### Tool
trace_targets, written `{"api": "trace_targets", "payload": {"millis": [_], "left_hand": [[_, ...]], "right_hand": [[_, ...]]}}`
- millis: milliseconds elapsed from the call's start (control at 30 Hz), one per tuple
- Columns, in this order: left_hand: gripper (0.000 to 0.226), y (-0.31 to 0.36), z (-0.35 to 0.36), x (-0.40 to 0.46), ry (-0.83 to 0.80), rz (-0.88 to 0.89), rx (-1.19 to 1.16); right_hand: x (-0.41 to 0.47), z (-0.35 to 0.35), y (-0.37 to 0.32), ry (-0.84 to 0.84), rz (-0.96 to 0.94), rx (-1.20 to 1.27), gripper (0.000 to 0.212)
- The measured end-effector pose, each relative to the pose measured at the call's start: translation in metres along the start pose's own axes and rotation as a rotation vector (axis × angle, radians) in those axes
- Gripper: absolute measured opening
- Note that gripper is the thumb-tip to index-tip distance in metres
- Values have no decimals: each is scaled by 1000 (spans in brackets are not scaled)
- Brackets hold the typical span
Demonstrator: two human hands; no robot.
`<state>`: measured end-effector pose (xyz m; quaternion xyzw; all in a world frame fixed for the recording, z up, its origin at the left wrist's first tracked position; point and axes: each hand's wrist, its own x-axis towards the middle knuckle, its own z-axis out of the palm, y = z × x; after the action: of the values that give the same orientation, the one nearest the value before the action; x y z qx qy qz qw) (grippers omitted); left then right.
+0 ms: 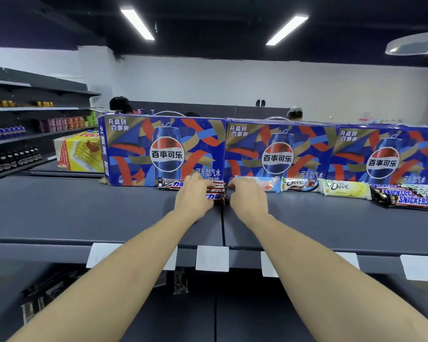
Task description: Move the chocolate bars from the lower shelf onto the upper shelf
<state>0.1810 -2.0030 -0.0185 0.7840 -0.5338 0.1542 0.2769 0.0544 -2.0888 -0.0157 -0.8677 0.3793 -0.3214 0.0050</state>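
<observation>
Shop shelving in dark grey is filling the view under a black ceiling with strip lights, and both bare arms are reaching forward over the upper shelf (84,213). On it, the left hand (193,196) is lying over a small stack of Snickers bars (216,193), its fingers curling down around them; the wrappers are dark brown with a blue, white-lettered logo, and their ends are sticking out on both sides of the hand. Just beside it, the right hand (245,195) is resting palm down with its fingers bent over the near end of a pale blue and pink bar (265,183), though whether it is truly gripping cannot be told.

Further out from the right hand, a white and brown Dove bar (300,185) is lying next, then a pale green Dove bar (346,188), and beyond that a loose pile of more Snickers bars (405,198) is sitting at the far right. Right behind both hands, blue Pepsi gift cartons (166,149) are standing in a row along the shelf.

Below the wrists, white price tags (211,258) are hanging on the shelf edge, one reading 35 元. Under them, on the lower shelf (232,317), a dark Dove bar (180,280) is standing near the back, and more dark wrappers (42,294) are lying below the left forearm.
</observation>
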Motion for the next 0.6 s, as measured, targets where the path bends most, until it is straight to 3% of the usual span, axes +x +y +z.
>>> {"api": "trace_targets", "payload": {"millis": [233, 333, 600], "left_hand": [[38, -13, -22, -17, 4, -36, 118], [35, -31, -43, -28, 8, -156, 196], [32, -83, -103, -93, 54, -431, 295]], "right_hand": [[-6, -1, -20, 77, -36, 65, 25], [-12, -4, -42, 135, -80, 161, 34], [-38, 4, -122, 52, -290, 384, 38]]}}
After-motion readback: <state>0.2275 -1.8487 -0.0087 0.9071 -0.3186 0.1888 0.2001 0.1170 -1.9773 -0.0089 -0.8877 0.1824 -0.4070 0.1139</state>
